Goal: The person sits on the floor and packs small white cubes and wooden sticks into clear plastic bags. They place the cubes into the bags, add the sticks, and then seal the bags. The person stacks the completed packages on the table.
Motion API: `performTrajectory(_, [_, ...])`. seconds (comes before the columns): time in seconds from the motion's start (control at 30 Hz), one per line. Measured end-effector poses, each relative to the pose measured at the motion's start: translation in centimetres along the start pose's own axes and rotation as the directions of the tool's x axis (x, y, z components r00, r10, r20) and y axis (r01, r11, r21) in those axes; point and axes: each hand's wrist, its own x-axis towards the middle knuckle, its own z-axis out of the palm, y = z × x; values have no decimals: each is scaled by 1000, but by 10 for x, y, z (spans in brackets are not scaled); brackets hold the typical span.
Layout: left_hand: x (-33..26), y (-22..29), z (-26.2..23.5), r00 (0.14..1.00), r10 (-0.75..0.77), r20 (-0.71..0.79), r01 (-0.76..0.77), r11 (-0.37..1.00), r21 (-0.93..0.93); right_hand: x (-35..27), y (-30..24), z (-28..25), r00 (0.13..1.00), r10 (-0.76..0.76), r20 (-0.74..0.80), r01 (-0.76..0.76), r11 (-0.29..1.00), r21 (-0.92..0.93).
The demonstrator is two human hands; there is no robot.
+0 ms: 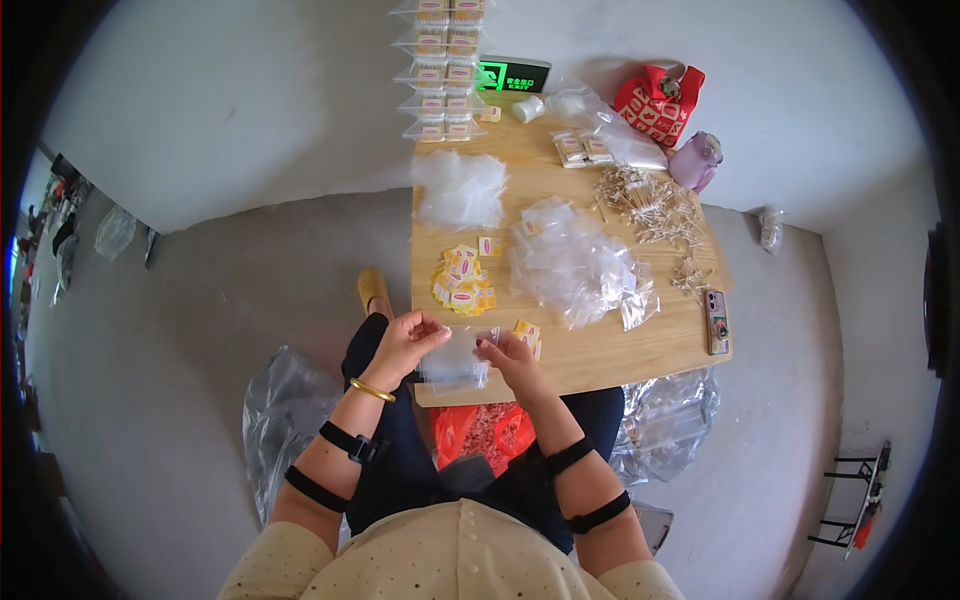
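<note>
At the table's near edge, a small clear zip bag [458,358] stretches between my hands. My left hand [408,345] pinches the bag's upper left corner with its thumb and fingertips. On the other side, my right hand [514,364] is closed on the bag's right edge. Whether one bag or a few lie together there, I cannot tell. Just beyond my hands lies a pile of small yellow and white printed cards [462,285]. A few more yellow cards [528,335] sit beside my right fingers.
A heap of clear bags [575,262] covers the table's middle; another stack [460,190] is farther left. Loose cotton swabs [650,205], a phone [717,322], a purple jug [695,162] and a red bag [660,105] are at right. A red plastic bag [480,432] hangs below the edge.
</note>
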Motion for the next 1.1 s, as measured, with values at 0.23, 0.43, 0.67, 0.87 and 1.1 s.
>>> performTrajectory(0.23, [-16, -14, 2, 972, -18, -233, 11, 999, -34, -3, 2, 5, 999, -38, 6, 39, 988, -150])
performTrajectory(0.43, [-15, -48, 3, 908, 120, -401, -40, 978, 203, 3, 28, 12, 987, -136, -86, 88, 904, -417])
performTrajectory(0.67, [-30, -31, 45, 886, 413, 212, -296, 151, 943, 5, 42, 17, 938, -275, -210, 29, 667, -744])
performTrajectory(0.87, [-26, -63, 49, 926, 221, 306, -322, 38, 946, 2, 21, -3, 932, -251, -263, -27, 674, -738])
performTrajectory(1.1, [-27, -65, 48, 933, 200, 299, -302, -15, 953, 39, -70, -73, 739, -672, 54, 108, 39, -993])
